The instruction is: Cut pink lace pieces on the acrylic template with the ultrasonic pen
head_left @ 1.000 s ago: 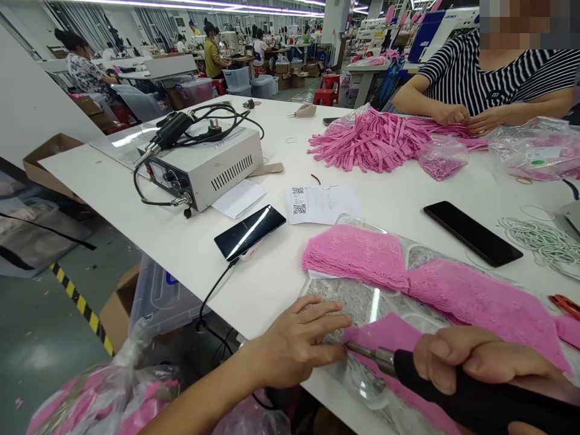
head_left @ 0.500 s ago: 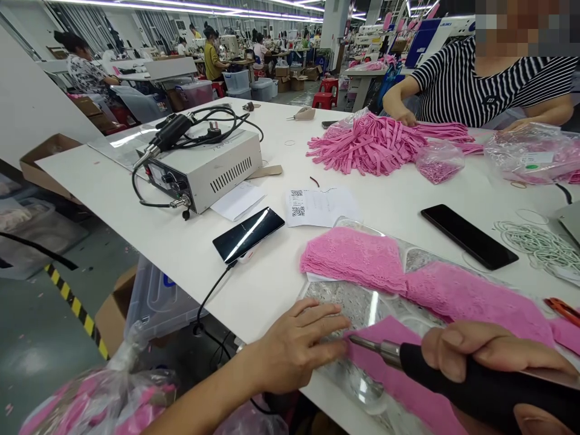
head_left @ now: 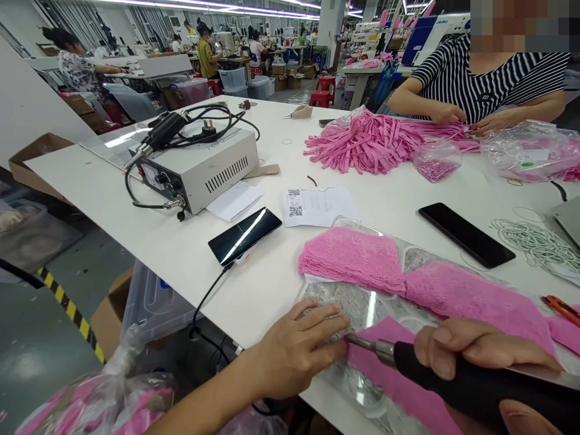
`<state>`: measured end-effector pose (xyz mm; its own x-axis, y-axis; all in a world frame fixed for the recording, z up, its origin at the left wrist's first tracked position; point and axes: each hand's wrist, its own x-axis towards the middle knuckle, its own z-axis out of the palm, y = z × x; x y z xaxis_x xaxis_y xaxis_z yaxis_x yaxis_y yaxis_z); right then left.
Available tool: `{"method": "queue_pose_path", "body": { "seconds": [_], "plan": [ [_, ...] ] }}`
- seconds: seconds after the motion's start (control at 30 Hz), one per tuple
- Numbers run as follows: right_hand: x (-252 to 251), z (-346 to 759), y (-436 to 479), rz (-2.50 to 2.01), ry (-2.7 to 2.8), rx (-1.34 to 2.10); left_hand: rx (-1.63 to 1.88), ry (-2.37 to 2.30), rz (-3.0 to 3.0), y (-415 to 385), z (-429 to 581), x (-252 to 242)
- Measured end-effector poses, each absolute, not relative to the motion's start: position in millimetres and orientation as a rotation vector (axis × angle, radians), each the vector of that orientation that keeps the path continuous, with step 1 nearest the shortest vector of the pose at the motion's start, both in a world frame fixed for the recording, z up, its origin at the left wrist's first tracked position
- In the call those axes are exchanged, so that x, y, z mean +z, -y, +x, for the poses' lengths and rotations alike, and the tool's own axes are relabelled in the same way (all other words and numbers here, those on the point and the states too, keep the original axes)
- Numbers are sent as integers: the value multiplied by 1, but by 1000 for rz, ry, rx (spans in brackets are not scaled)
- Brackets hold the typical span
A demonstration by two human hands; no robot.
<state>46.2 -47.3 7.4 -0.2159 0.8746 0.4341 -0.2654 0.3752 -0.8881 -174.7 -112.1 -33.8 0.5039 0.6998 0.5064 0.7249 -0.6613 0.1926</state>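
Observation:
My left hand (head_left: 301, 347) lies with its fingers stretched out on a clear glittery plate (head_left: 333, 296), the fingertips at the left edge of a pink fabric piece (head_left: 378, 356). Wrapped in my right hand (head_left: 480, 353) is a pen-like tool (head_left: 421, 362) with a thick black handle and a narrow metal tip. That tip is at the fabric's edge, close beside my left fingers; whether it presses down I cannot tell. Just beyond, a stack of pink lace pieces (head_left: 351, 260) lies on the plate, with more pink lace (head_left: 471, 296) to its right.
A grey box-shaped unit (head_left: 217, 166) with cables stands at the left. Two phones (head_left: 244, 235) lie on the white table (head_left: 190, 254), with a printed paper (head_left: 317, 205) between. Across it, a person in stripes (head_left: 480, 78) handles pink straps (head_left: 362, 142). Orange-handled scissors (head_left: 562, 308) rest at right.
The view has shifted slightly. My hands and the tool keep nearly the same place on the fabric. The co-worker's one hand has moved across the straps toward the other.

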Motion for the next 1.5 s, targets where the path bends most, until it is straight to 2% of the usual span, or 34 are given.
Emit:
{"method": "queue_pose_path", "body": {
  "seconds": [0.33, 0.7, 1.0, 1.5],
  "plan": [
    [24, 44, 44, -613, 1376, 1180, -858, 1282, -2686, 112, -176, -32],
    [32, 86, 19, -869, 1057, 985, -1234, 1135, -2461, 92, -125, -45],
    [21, 79, 17, -760, 1157, 1040, -1054, 1176, -2479, 83, -104, -62],
    [24, 80, 17, -735, 1194, 1056, -923, 1109, -2577, 81, -110, -51]
  ]
}}
